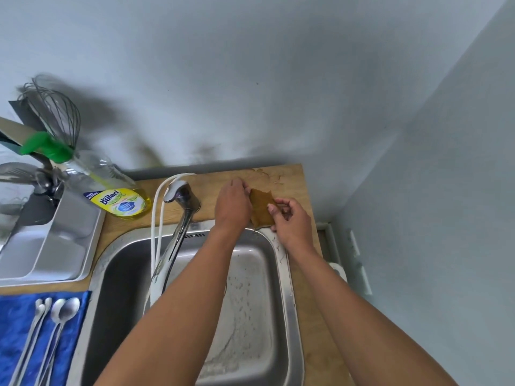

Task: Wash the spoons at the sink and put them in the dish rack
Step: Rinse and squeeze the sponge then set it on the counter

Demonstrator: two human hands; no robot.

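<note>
a brown sponge (260, 208) is pinched by the fingers of both the left hand (232, 206) and right hand (292, 222) behind the sink (287, 274). the spoons (53, 327) are laid far left on a blue cloth (16, 330), long axes running away from the person, nearer the left hand.

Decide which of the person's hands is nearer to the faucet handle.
Left. The left hand is just right of the faucet handle, gripping the brown sponge; the right hand holds the sponge's far side, farther right.

Dish soap bottle (122, 203): yellow label with blue Thai-script brand lettering; smaller print too blurred to read. Sink (289, 302) rim: stamped mark behind faucet (178, 213), illegible.
</note>
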